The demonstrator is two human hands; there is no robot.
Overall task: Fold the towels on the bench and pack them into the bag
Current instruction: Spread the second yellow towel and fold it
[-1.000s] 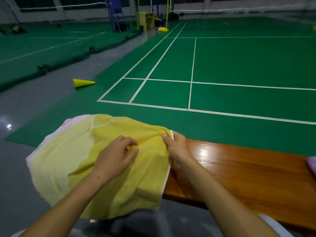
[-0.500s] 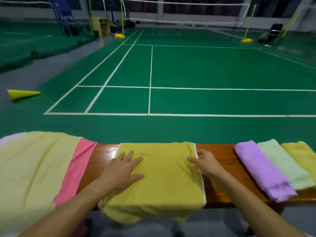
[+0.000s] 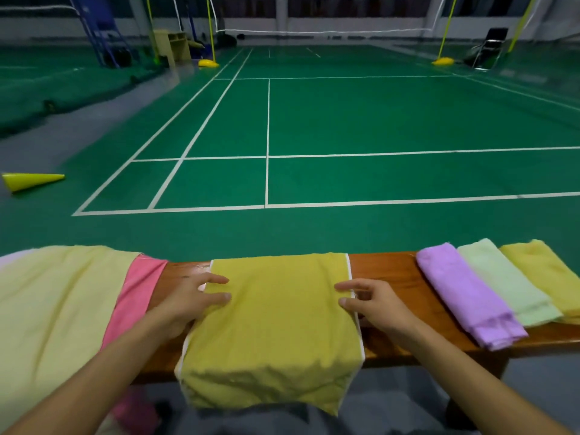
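The left hand (image 3: 188, 304) rests on the left border of the mustard-yellow towel (image 3: 276, 324), its fingers extended and only loosely bent, fingertips on the cloth and gripping nothing; the right hand (image 3: 373, 304) mirrors it at the right border, forefinger and thumb reaching onto the white-piped hem, though whether they pinch the hem or merely touch it is hard to tell. The towel is a soft, nappy rectangle laid across the glossy wooden bench (image 3: 389, 271), its near end drooping over the front edge in rumpled folds. To the left, a pale yellow towel (image 3: 53, 309) lies over a pink towel (image 3: 135, 302), both cut off by the frame's edge and spilling off the bench. To the right, three folded towels lie side by side and touching: a lilac towel (image 3: 464, 296), a mint towel (image 3: 508, 284) and a yellow folded towel (image 3: 546, 274), the last cropped at the border. Beyond the bench spreads a green court floor (image 3: 345, 120) with white lines, and a yellow cone (image 3: 28, 181) lies tipped over at the left. Compared with half a second ago, the left hand has slid from the towel's middle out to its left edge, and the right hand has moved slightly down the right hem.
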